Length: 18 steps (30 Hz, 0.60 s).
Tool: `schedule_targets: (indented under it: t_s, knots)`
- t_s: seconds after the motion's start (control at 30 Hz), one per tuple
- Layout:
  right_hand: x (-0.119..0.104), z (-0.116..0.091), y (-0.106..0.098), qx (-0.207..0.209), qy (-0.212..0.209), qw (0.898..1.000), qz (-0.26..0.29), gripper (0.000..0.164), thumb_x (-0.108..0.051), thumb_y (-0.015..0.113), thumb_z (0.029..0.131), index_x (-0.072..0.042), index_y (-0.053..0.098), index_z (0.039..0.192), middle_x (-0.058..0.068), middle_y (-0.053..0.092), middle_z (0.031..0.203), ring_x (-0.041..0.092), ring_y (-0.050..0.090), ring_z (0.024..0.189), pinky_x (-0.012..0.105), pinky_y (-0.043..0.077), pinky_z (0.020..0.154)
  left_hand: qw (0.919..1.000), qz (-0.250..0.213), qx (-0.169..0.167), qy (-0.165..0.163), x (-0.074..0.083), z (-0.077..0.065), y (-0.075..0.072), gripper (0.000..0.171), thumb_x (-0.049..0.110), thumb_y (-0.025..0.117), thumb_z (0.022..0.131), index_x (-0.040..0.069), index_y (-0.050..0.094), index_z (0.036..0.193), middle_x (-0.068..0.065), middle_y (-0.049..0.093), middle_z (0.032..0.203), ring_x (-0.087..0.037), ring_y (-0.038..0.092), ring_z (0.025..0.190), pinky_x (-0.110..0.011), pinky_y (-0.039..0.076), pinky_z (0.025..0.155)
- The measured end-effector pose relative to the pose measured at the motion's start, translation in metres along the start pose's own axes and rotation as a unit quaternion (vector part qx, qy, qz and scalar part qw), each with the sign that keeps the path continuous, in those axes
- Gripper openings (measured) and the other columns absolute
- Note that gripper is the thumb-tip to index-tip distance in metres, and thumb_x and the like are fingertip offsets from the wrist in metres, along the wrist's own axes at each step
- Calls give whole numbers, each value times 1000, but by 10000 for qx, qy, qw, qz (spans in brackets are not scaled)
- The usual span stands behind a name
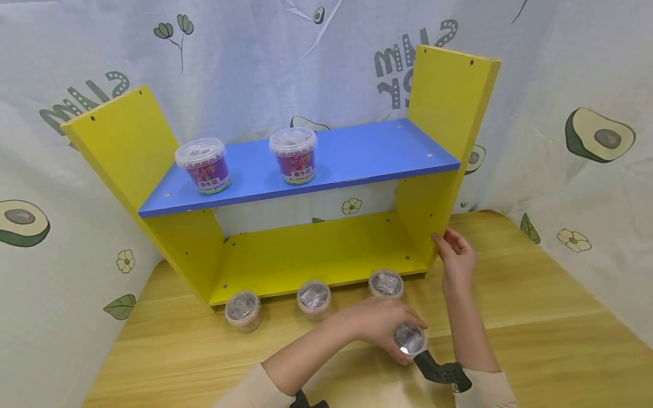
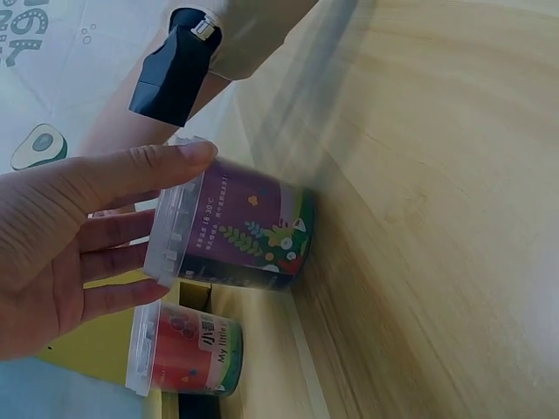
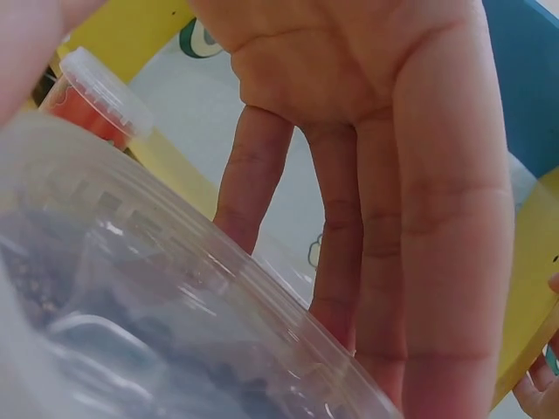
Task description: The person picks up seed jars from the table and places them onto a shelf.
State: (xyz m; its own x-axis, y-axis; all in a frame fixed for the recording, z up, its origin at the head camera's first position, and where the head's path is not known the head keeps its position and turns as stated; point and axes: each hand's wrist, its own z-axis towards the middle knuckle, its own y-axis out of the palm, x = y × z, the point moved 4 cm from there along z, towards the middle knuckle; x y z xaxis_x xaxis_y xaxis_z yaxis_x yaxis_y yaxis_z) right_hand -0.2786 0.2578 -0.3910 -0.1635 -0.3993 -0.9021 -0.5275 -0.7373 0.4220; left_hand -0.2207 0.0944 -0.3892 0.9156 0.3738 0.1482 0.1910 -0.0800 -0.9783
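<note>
My left hand (image 1: 382,324) grips a lidded clear plastic tub (image 1: 410,339) by its rim, thumb and fingers on opposite sides of the lid. In the left wrist view this tub (image 2: 253,223) has a purple label with flowers; whether its base touches the table, I cannot tell. Its lid (image 3: 131,271) fills the lower left of the right wrist view, with the left hand's fingers (image 3: 445,227) behind it. At the shelf's right side, my right hand (image 1: 458,263) holds the front edge of the yellow side panel (image 1: 433,226), its thumb on the edge.
Two purple-labelled tubs (image 1: 205,167) (image 1: 294,156) stand on the blue upper board (image 1: 357,150). Three more lidded tubs (image 1: 243,310) (image 1: 313,299) (image 1: 386,283) line the wooden table (image 1: 168,351) before the yellow lower board (image 1: 306,255). A patterned cloth (image 1: 561,51) hangs behind.
</note>
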Motion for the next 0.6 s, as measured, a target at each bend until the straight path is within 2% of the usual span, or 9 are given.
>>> schedule_targets:
  t_s: [0.3,0.6]
  knots:
    - [0,0,0,30,17,10000,-47,18,-7,72,78,-14,65,93,-7,60,90,4,57,82,12,47,72,9996,-123,-13,-262,1,1,-2,64,46,78,67,28,57,125,18,57,122,6,51,107,-10,37,88]
    - [0,1,0,27,33,9999,-132,20,-8,71,79,-14,65,96,-7,60,92,3,57,84,13,46,72,9991,20,-22,-428,6,1,-2,61,44,78,67,29,58,122,20,58,118,7,52,102,-9,39,81]
